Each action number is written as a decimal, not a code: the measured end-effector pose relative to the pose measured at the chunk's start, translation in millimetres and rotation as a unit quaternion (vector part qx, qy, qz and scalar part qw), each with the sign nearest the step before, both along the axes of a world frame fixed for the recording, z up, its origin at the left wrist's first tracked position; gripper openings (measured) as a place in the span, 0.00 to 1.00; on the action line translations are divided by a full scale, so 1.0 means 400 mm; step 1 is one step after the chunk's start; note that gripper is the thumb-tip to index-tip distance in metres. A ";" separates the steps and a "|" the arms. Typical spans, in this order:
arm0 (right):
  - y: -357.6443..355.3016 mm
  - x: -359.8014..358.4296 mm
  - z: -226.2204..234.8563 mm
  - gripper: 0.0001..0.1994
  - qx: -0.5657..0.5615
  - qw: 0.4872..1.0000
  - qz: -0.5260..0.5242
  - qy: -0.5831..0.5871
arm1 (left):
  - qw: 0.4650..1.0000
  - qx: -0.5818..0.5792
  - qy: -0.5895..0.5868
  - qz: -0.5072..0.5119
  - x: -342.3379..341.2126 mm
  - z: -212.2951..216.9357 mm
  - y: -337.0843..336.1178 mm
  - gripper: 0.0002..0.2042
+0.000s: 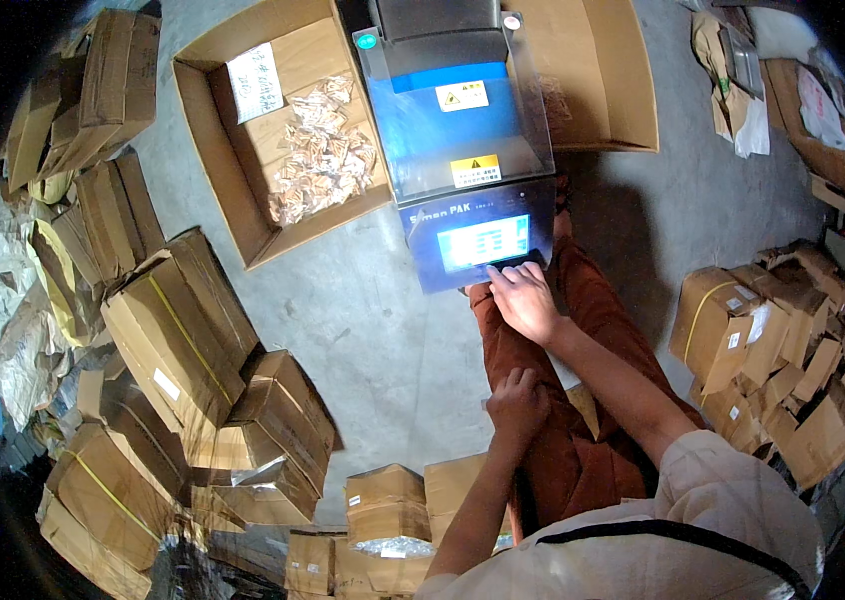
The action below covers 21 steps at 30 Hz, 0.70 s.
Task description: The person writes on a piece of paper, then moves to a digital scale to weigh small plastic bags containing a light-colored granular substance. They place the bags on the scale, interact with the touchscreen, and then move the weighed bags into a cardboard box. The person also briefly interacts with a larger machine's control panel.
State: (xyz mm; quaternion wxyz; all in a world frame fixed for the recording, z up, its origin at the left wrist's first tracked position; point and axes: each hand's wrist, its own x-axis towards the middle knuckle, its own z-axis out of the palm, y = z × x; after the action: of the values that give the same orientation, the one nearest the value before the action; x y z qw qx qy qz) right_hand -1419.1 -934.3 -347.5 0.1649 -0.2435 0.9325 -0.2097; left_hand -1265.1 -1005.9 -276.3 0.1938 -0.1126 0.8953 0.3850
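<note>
Looks like you're at the control-panel step: tabletop machine (468, 190) at 12 o'clock, right hand (521, 298) loosely open just below its lit screen (485, 243). Left hand (519, 404)'s on your leg (501, 345), can't tell if gripping. A tap'd want one steady fingertip imo.

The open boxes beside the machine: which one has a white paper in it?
The left box, beside the machine: a white paper shows inside it; none shows in the right box.
</note>
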 end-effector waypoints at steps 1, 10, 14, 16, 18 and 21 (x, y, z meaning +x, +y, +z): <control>0.000 -0.001 0.000 0.17 0.006 1.000 -0.001 0.005 | 1.000 -0.004 0.002 -0.001 -0.004 -0.004 0.000 0.05; 0.005 -0.029 -0.003 0.18 0.025 0.998 -0.019 0.045 | 1.000 -0.023 -0.005 0.002 -0.009 -0.024 0.008 0.05; 0.003 -0.032 -0.007 0.18 0.026 0.998 -0.017 0.048 | 1.000 -0.008 -0.007 0.006 -0.005 -0.035 0.003 0.05; 0.002 -0.035 -0.007 0.18 0.024 0.998 -0.020 0.051 | 1.000 0.001 -0.009 0.009 -0.005 -0.038 0.003 0.05; 0.005 -0.037 -0.005 0.18 0.014 0.998 -0.019 0.055 | 1.000 0.006 -0.009 0.011 -0.007 -0.041 0.005 0.05; -0.007 -0.031 0.002 0.18 0.020 1.000 -0.009 0.016 | 1.000 0.001 -0.015 0.018 -0.004 -0.042 0.005 0.05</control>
State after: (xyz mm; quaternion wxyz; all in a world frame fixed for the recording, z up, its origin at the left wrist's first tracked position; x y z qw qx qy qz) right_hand -1431.3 -936.9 -346.8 0.1532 -0.2350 0.9411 -0.1888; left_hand -1266.7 -1003.8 -293.0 0.2003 -0.1340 0.8897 0.3877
